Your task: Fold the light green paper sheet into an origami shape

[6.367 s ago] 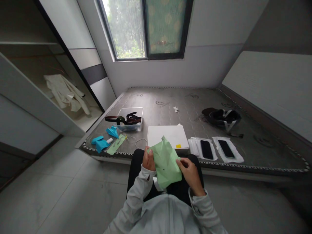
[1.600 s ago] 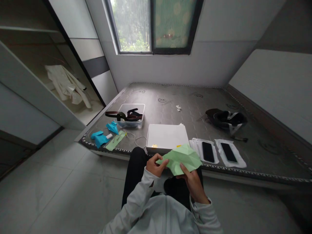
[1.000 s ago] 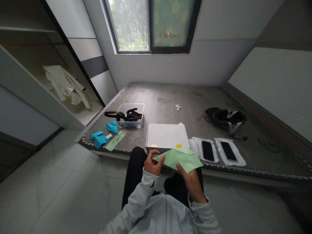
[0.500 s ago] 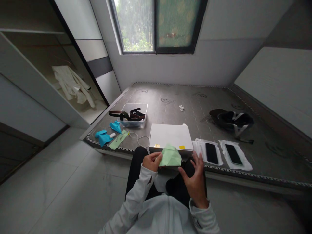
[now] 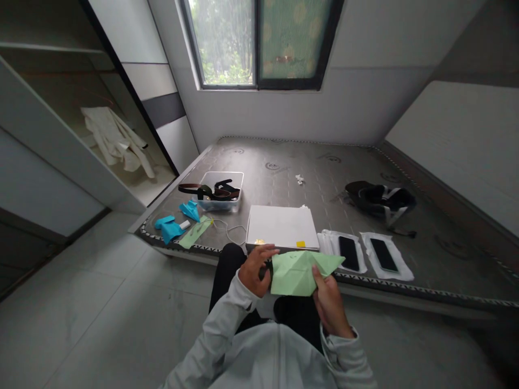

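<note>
A creased sheet of light green paper (image 5: 298, 274) hangs over my lap, in front of a white box (image 5: 283, 226). My right hand (image 5: 329, 302) grips its right part, thumb on top and the fingers mostly hidden underneath. My left hand (image 5: 256, 271) is beside the paper's left edge, thumb and fingers apart and curved, with nothing visible in it. Whether its fingertips touch the edge is hard to make out. Folded blue paper pieces (image 5: 170, 229) and a strip of green paper (image 5: 196, 232) lie on the mattress to the left.
On the mattress (image 5: 267, 186) a clear plastic box (image 5: 221, 204) holds dark belts (image 5: 225, 190). A white cable (image 5: 229, 229) runs to the white box. Two phones (image 5: 349, 254) on white wrapping and a dark cap (image 5: 379, 200) lie to the right. The mattress edge is just beyond my knees.
The green paper has passed from my left hand to my right and is spread wider. My left hand has let go, and my right hand has closed on the paper.
</note>
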Action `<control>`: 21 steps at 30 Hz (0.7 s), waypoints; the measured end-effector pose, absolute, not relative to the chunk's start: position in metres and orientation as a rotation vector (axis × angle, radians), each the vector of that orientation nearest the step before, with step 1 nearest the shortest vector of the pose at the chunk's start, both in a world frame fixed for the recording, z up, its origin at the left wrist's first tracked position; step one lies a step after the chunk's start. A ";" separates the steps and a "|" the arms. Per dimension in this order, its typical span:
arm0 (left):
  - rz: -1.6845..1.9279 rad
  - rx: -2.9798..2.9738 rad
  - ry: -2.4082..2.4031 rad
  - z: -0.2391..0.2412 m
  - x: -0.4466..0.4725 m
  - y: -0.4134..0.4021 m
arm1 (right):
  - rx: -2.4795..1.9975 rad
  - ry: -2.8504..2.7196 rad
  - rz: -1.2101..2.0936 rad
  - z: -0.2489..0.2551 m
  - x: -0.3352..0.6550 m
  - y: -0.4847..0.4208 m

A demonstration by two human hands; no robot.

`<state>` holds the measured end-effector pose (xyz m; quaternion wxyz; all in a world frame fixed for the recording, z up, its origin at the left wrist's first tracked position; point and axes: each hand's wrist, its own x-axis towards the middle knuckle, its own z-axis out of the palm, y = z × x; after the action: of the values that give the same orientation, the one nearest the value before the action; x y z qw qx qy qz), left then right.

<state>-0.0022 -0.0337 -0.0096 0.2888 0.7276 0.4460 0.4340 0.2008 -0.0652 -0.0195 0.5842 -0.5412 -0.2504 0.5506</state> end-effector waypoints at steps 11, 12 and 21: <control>1.098 2.570 0.900 -0.016 -0.002 -0.036 | -1.273 -0.798 1.501 -0.007 0.203 -0.078; 1.088 2.570 0.882 -0.016 -0.002 -0.035 | -1.321 -0.823 1.469 -0.008 0.204 -0.077; 1.058 1.944 1.159 -0.017 0.008 -0.027 | -1.267 -0.726 1.558 0.001 0.199 -0.075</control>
<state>0.0077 -0.0265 -0.0173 0.3159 0.7382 0.4403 0.4018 0.1993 -0.0751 0.0014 0.4820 -0.5197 -0.2980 0.6393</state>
